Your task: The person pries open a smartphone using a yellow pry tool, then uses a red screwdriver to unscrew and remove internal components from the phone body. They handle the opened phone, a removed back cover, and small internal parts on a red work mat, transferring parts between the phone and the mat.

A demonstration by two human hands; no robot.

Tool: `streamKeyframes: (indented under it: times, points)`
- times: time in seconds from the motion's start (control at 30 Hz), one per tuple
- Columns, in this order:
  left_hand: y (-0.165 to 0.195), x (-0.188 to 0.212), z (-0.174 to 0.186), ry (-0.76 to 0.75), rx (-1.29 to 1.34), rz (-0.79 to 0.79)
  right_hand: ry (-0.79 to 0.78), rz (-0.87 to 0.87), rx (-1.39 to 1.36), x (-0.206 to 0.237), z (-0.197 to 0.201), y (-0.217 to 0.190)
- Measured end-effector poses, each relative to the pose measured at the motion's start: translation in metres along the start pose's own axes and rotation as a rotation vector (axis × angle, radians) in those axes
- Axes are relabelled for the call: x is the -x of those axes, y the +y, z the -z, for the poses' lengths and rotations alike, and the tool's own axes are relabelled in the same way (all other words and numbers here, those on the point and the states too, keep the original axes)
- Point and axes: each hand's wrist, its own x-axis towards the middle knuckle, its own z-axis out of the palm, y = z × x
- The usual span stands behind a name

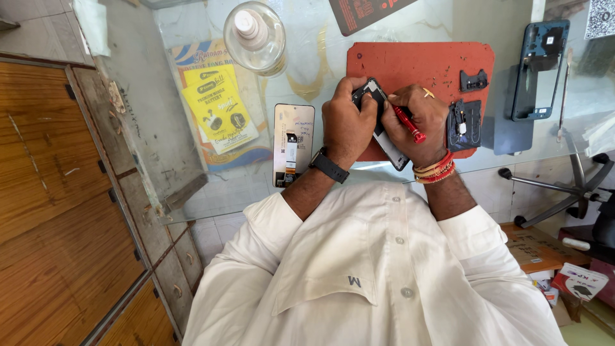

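Both hands are over the red work mat (416, 64) on the glass table (192, 147). The left hand (346, 122), a dark watch at its wrist, has its fingers curled tight around the opened phone (384, 138), tilting it just above the mat's near edge. The right hand (419, 122) pinches a red screwdriver (408, 123), with its tip at the phone's far end. To the left lies a loose screen panel (293, 144); farther off stands a clear bottle (255, 37). On the right sit 2 small black phone parts (466, 122) and a blue phone frame (539, 69).
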Motion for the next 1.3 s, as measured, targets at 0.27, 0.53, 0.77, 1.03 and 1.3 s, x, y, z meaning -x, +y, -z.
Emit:
streamKeyframes:
  times: [0.27,0.53,0.77,1.03,1.3]
  points:
    - [-0.001,-0.0007,-0.0012,0.014,0.003,0.001,-0.003,0.012,0.015,-0.0014,-0.0012,-0.0006]
    - [-0.005,-0.001,-0.0024,0.031,-0.009,-0.037,-0.003,-0.007,0.07,0.0052,0.001,0.0021]
    - [-0.0037,-0.0014,-0.0017,0.032,-0.004,-0.024,0.004,0.002,0.015,0.0043,-0.0006,0.0008]
    - [-0.0015,-0.0005,-0.001,0.02,-0.002,-0.025,-0.003,0.007,0.015,-0.0001,0.0008,-0.002]
    - [-0.0021,0.0004,-0.0019,0.02,-0.002,-0.003,-0.007,-0.01,-0.017,-0.0023,-0.0027,0.0015]
